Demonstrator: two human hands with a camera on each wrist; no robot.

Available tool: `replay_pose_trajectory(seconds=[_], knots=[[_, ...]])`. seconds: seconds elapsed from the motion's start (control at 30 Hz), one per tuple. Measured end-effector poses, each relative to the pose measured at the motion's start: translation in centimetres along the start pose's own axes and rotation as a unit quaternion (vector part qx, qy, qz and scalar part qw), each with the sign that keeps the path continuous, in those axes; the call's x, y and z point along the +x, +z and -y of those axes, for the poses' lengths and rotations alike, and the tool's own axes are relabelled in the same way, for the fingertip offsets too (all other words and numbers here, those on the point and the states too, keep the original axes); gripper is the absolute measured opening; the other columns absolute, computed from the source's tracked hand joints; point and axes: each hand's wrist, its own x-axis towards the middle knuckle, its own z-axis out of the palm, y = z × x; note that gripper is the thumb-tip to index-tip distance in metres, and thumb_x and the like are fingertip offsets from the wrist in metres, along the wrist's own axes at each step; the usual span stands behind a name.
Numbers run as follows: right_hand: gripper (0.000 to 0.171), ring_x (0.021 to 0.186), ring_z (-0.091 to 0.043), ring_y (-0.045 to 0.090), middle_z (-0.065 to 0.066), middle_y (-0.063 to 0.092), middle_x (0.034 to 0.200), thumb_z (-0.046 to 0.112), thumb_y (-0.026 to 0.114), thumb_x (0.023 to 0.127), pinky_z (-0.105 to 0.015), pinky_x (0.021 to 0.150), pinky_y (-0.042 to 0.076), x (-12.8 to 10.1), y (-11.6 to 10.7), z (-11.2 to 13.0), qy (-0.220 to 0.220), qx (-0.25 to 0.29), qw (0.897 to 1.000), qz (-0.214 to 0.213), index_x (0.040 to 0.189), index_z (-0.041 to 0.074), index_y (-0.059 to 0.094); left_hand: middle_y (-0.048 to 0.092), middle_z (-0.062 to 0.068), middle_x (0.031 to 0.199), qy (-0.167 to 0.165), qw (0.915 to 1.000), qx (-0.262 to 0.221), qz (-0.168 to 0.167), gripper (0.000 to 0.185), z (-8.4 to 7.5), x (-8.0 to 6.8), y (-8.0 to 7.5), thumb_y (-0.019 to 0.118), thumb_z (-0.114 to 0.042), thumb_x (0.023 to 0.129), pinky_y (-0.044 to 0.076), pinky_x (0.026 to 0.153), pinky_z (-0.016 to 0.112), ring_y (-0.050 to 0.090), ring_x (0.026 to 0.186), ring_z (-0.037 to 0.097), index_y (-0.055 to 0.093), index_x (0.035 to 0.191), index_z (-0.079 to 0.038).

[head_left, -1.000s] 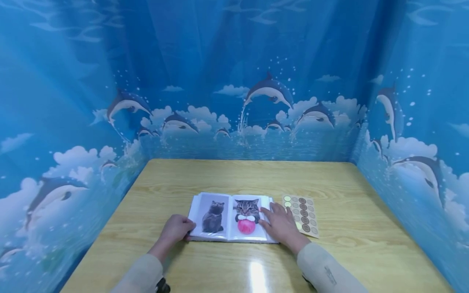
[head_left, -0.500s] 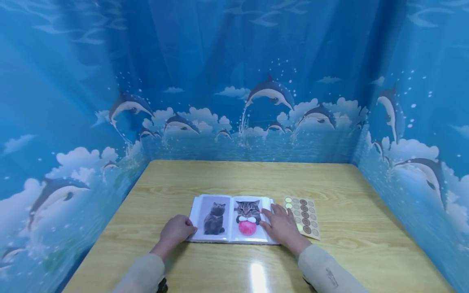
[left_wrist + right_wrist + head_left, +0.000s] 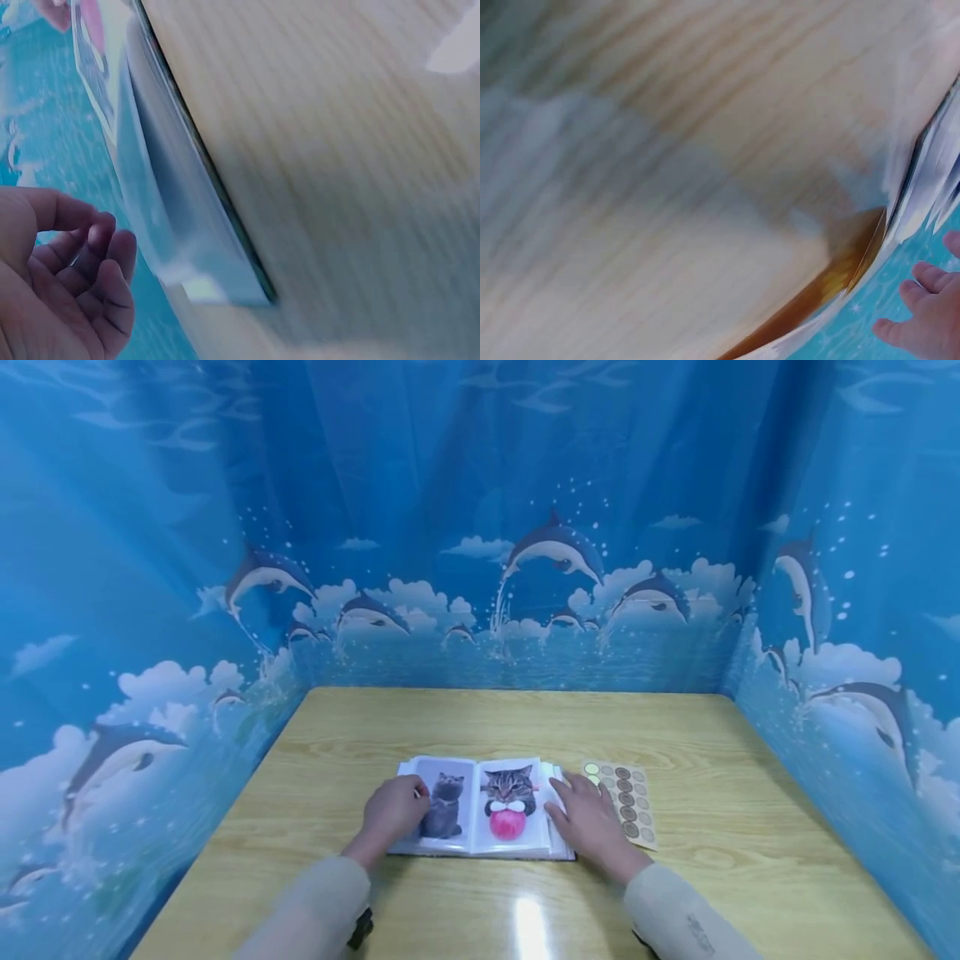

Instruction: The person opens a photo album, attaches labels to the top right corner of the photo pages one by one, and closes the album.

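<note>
An open photo album (image 3: 480, 843) lies on the wooden table (image 3: 487, 718). Its left page shows a grey cat (image 3: 448, 806). The right page shows a tabby cat with a pink ball (image 3: 507, 806). My left hand (image 3: 393, 810) rests on the left page with loosely curled fingers; the left wrist view shows that hand (image 3: 67, 292) holding nothing, beside the album's edge (image 3: 172, 210). My right hand (image 3: 588, 818) lies flat with straight fingers on the right edge of the album, over the stacked page edges (image 3: 930, 172).
A sheet of round brown and green stickers (image 3: 630, 802) lies just right of the album, partly under my right hand. Blue dolphin-print curtains (image 3: 480, 568) close off the table at the back and on both sides.
My left hand has moved right from the album's left edge onto the left page. The right hand has shifted slightly right, to the page edges.
</note>
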Motion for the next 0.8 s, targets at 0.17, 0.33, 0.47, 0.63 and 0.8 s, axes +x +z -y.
replay_pose_trajectory(seconds=[0.17, 0.33, 0.47, 0.63, 0.8], knots=[[0.05, 0.136, -0.047, 0.038, -0.028, 0.045, 0.145, 0.03, 0.055, 0.1, -0.069, 0.111, 0.021, -0.4, -1.1, -1.5, 0.022, -0.003, 0.999, -0.024, 0.14, 0.0, 0.052, 0.064, -0.001, 0.075, 0.038, 0.9992, -0.009, -0.013, 0.006, -3.1, 0.8, 1.5, 0.064, -0.015, 0.087, 0.049, 0.059, 0.035, 0.057, 0.067, 0.016, 0.067, 0.083, -0.012], [0.049, 0.134, -0.05, 0.037, -0.031, 0.045, 0.143, 0.025, 0.052, 0.102, -0.072, 0.108, 0.021, -1.2, -2.4, -3.8, 0.067, 0.01, 0.997, -0.044, 0.139, -0.005, 0.049, 0.07, 0.008, 0.095, 0.067, 0.9973, -0.028, -0.006, 0.02, -6.4, 1.5, 3.3, 0.067, -0.02, 0.089, 0.054, 0.079, 0.042, 0.065, 0.089, 0.025, 0.072, 0.102, -0.005], [0.051, 0.135, -0.051, 0.034, -0.032, 0.042, 0.145, 0.026, 0.047, 0.103, -0.075, 0.107, 0.017, -1.9, -3.0, -5.8, 0.119, 0.022, 0.992, -0.028, 0.143, -0.006, 0.045, 0.069, 0.015, 0.108, 0.083, 0.9956, -0.037, 0.019, 0.034, -9.1, 1.9, 5.1, 0.067, -0.027, 0.092, 0.052, 0.091, 0.048, 0.064, 0.103, 0.032, 0.07, 0.116, -0.003], [0.058, 0.136, -0.054, 0.028, -0.036, 0.034, 0.148, 0.033, 0.043, 0.104, -0.076, 0.107, 0.014, -2.7, -3.5, -7.4, 0.18, 0.032, 0.983, 0.013, 0.143, -0.01, 0.041, 0.068, 0.015, 0.112, 0.131, 0.9912, 0.013, 0.017, 0.04, -12.2, 2.0, 7.6, 0.065, -0.035, 0.094, 0.051, 0.092, 0.046, 0.063, 0.105, 0.032, 0.068, 0.12, -0.004], [0.064, 0.136, -0.056, 0.024, -0.038, 0.03, 0.148, 0.038, 0.041, 0.104, -0.076, 0.107, 0.012, -3.4, -3.6, -8.3, 0.213, 0.04, 0.976, 0.03, 0.142, -0.012, 0.039, 0.061, 0.014, 0.131, 0.153, 0.985, 0.072, 0.034, 0.047, -15.1, 1.5, 9.7, 0.058, -0.044, 0.098, 0.041, 0.107, 0.048, 0.052, 0.126, 0.03, 0.065, 0.126, -0.007]])
